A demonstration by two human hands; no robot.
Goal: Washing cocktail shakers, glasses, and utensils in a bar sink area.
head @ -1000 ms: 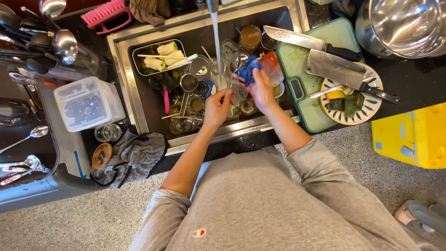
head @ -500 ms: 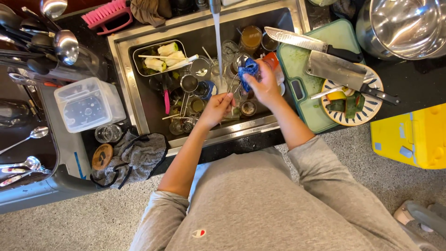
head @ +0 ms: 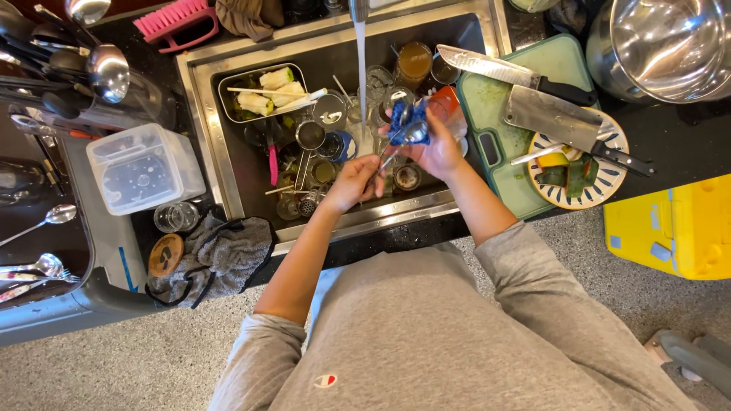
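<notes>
the left hand [head: 352, 183] is closed around the handle end of a shiny metal spoon [head: 403, 143], holding it over the stainless steel sink [head: 205, 114]. the spoon's bowl points up and away from the body, and it rests against a crumpled blue scrubbing cloth [head: 402, 122]. the right hand [head: 438, 144] is wrapped around that cloth, fingers curled tight, pressing it onto the spoon's bowl. both hands sit just beside the thin stream of tap water [head: 361, 76], which falls into the sink a little to their left.

the sink under the hands is crowded with small metal cups, strainers and glass jars. a rectangular metal tray [head: 263, 95] with food scraps lies in its far left part, and a pink-handled utensil [head: 272, 161] lies near the middle.

to the right of the sink a pale green plastic cutting board [head: 499, 144] holds a long chef's knife [head: 514, 76]. a broad steel cleaver [head: 567, 125] lies across a round plate with a blue patterned rim [head: 601, 190]. a large steel mixing bowl [head: 666, 46] stands beyond them.

to the left of the sink stand a clear plastic container [head: 145, 167] and a crumpled grey towel [head: 217, 255].
</notes>
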